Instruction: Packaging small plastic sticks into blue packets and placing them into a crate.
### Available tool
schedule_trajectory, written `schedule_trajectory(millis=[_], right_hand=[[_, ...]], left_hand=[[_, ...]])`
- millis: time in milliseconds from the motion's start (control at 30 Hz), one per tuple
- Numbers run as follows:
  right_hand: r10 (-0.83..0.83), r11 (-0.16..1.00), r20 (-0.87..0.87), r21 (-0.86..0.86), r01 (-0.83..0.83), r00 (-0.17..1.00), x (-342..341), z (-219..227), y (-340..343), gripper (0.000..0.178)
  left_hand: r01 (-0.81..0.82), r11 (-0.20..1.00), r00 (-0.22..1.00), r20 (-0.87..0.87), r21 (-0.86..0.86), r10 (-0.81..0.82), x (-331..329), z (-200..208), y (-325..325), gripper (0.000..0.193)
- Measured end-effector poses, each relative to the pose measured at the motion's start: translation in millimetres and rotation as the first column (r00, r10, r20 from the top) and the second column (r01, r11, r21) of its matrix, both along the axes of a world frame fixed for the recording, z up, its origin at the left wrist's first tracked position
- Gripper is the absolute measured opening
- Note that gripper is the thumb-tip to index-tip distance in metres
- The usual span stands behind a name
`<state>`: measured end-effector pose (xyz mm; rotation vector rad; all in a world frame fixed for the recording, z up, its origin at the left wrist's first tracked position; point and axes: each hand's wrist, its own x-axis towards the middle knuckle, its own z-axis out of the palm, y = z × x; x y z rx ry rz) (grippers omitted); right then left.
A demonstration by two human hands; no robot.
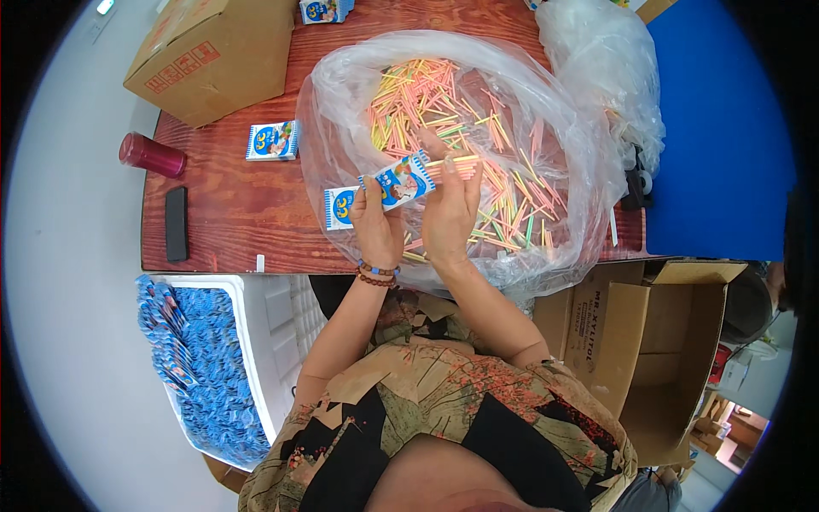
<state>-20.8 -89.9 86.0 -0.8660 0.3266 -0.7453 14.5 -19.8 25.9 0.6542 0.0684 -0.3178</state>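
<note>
My left hand [378, 229] is closed round a blue-and-white packet [404, 181], which it holds slantwise. A second blue-and-white packet [339, 210] shows beside the same fingers; whether they grip it too is hard to tell. In my right hand [450, 218] is a small bunch of thin pink and yellow sticks [463, 165], pinched between the fingers. Their ends meet the packet's upper right end; how far they reach inside is hidden. Both hands are over a big clear plastic bag [328, 102], spread open, with loose pink, yellow and green sticks [411, 98] in it.
On the red-brown table [223, 220] lie a small stack of packets [273, 141], a dark red cylinder [152, 155] and a black phone-like slab [177, 224]. A carton [226, 64] stands far left. Below left, a white foam box [260, 367] holds many blue packets; an open carton [653, 358] is lower right.
</note>
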Motion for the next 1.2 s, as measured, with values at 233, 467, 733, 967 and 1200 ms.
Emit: schedule_trajectory(millis=[233, 467, 733, 967, 1200], right_hand=[[0.050, 0.892, -0.109, -0.441, -0.093, 0.993, 1, -15, -2, 0.039], [0.207, 0.811, -0.156, -0.524, -0.259, 0.966, -5, -4, -17, 0.043], [-0.131, 0.451, -0.657, -0.707, -0.545, 0.743, -30, -35, -155, 0.029], [-0.597, -0.065, -0.573, -0.663, -0.746, 0.561, -37, -41, -158, 0.028], [-0.597, -0.022, -0.627, -0.611, -0.792, 0.500, -23, -51, -158, 0.032]], left_hand=[[0.023, 1.000, 1.000, 0.013, -0.006, -0.023, 4, -4, -2, 0.018], [0.171, 0.966, 0.982, -0.052, -0.192, -0.184, 7, -11, -8, 0.023], [0.265, 0.896, 0.954, -0.037, -0.357, -0.297, 8, -37, 11, 0.027], [0.294, 0.917, 0.943, -0.077, -0.268, -0.325, -2, -42, 12, 0.023], [0.281, 0.936, 0.946, -0.101, -0.214, -0.307, -3, -46, 12, 0.024]])
